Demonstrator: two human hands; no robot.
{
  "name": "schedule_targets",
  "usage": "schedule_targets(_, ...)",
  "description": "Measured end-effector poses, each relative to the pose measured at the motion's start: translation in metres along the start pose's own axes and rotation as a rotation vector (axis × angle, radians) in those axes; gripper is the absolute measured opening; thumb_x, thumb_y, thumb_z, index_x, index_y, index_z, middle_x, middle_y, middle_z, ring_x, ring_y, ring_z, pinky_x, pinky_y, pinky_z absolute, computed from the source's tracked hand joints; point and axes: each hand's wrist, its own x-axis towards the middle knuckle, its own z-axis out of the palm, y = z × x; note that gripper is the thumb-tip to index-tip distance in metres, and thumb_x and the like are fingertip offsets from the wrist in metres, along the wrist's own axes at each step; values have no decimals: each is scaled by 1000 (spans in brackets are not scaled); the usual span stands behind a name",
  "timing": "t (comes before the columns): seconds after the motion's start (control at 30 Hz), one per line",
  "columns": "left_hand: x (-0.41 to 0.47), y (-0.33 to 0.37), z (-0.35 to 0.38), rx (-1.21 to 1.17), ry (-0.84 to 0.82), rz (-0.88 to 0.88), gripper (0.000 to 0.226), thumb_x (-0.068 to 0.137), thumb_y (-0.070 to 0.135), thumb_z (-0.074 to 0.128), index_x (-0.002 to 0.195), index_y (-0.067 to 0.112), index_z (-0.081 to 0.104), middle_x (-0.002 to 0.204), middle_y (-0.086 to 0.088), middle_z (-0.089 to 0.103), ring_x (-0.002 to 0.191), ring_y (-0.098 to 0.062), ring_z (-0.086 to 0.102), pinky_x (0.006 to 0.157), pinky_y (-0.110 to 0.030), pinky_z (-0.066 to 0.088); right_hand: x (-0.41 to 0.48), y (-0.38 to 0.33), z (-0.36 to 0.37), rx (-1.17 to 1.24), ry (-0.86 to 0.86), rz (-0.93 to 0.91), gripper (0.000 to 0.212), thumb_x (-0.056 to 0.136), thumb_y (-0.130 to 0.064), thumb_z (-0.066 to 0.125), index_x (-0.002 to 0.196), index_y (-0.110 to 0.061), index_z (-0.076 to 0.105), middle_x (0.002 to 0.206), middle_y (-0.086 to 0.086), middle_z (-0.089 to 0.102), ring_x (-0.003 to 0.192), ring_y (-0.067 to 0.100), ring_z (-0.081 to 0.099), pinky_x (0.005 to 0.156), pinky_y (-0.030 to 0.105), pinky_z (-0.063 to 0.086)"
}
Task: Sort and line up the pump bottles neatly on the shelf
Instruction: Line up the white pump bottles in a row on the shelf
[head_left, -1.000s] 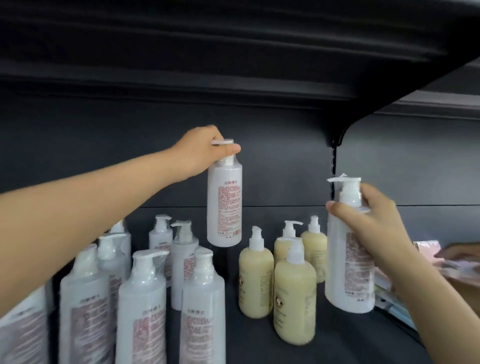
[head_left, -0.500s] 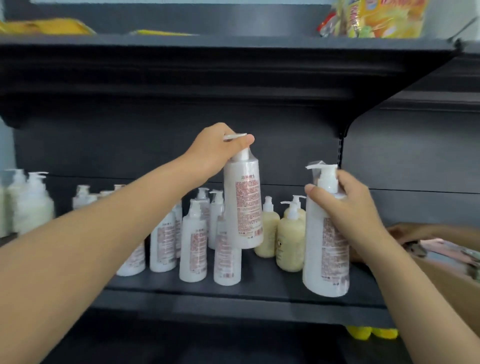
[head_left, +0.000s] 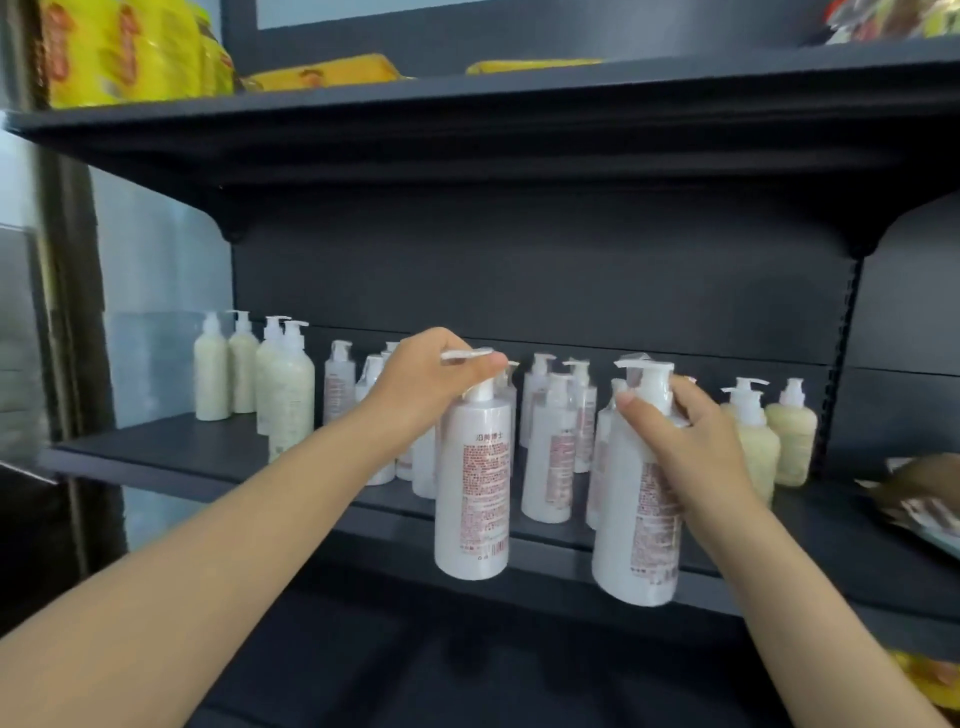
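I logged both hands loaded, each carrying a white bottle off the shelf (head_left: 218, 457) edge. The left hand (head_left: 423, 387) pinched its white bottle (head_left: 472, 483) by the pump head, so it hung straight down. The right hand (head_left: 691, 441) wrapped the neck of a second white bottle (head_left: 636, 519), probably for steadier carrying. Beyond the knuckles stood a loose cluster of white bottles (head_left: 548, 457). Cream bottles sat split: one group (head_left: 774, 436) just right of the right hand, another (head_left: 249, 374) well left of the left hand. Labels behind looked blurred; I couldn't confirm matching.

Dark Chinese heading, too blurred to read, above dense red small print and a barcode on white pump bottle (head_left: 474, 483); other labels illegible
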Motion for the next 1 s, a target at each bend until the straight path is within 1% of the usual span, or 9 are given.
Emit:
schedule_targets(0.13, 22, -37, -38, 60, 27, 16, 30, 80, 40, 67, 84, 11, 59, 87, 3, 63, 75, -10, 57, 64, -24, 44, 12, 6, 59, 12, 9, 15, 7, 85, -26, 66, 89, -21, 65, 90, 7, 70, 87, 26, 67, 79, 44, 54)
schedule_targets(0.33, 70, -84, -82, 126, -10, 77, 33, 78, 42, 68, 85, 12, 58, 84, 5, 61, 73, -9, 54, 63, -24, 42, 39, 17, 138, -7, 83, 4, 4, 84, -26, 67, 86, -29, 65, 83, -4, 69, 79, 17, 67, 76, 40, 55)
schedule_targets(0.47, 97, -113, -86, 59, -1, 122, 29, 78, 39, 70, 81, 14, 56, 80, 7, 59, 67, -5, 51, 55, -12, 38, 56, 28, 181, -51, 142, -4, 5, 84, -29, 67, 85, -25, 65, 82, -2, 68, 81, 22, 66, 74, 41, 54)
schedule_targets(0.53, 108, -127, -79, 15, 1, 137, 28, 79, 38, 69, 80, 15, 54, 75, 9, 55, 64, -2, 48, 54, -9, 38, 63, 36, 198, -111, 168, -35, 8, 83, -32, 67, 87, -25, 63, 81, -6, 66, 80, 16, 63, 67, 32, 50)
schedule_targets(0.63, 117, -148, -62, -22, -5, 130, 29, 81, 38, 67, 87, 13, 54, 76, 10, 53, 68, -6, 49, 61, -16, 38, 70, 55, 211, -206, 201, -50, 11, 84, -33, 66, 83, -25, 59, 74, -12, 60, 72, 7, 55, 61, 21, 38)
schedule_targets(0.7, 120, -162, -52, -61, -23, 113, 33, 82, 38, 67, 91, 9, 54, 80, 5, 55, 72, -12, 51, 62, -21, 39, 71, 74, 215, -273, 216, -19, 22, 83, -36, 66, 96, -20, 58, 84, -12, 59, 79, 10, 53, 66, 22, 38)
schedule_targets(0.8, 119, -174, -38, -132, -70, 110, 32, 84, 36, 64, 96, 10, 51, 84, 6, 53, 72, -7, 49, 60, -13, 38, 69, 91, 216, -316, 250, 46, 54, 80, -42, 67, 124, -15, 51, 115, -5, 58, 105, 15, 53, 83, 29, 41)
schedule_targets(0.9, 118, -174, -30, -181, -58, 122, 27, 87, 36, 61, 96, 16, 46, 80, 12, 51, 69, 1, 48, 59, -7, 40, 67, 94, 215, -298, 257, 22, 51, 80, -39, 68, 124, -20, 50, 116, -9, 57, 107, 11, 52, 85, 26, 40)
schedule_targets(1.0, 111, -176, -22, -221, -12, 90, 27, 87, 39, 59, 100, 21, 43, 82, 14, 49, 72, 3, 48, 61, -3, 39, 56, 100, 217, -301, 244, -29, 45, 80, -30, 71, 116, -37, 43, 108, -28, 48, 98, -6, 46, 81, 11, 36)
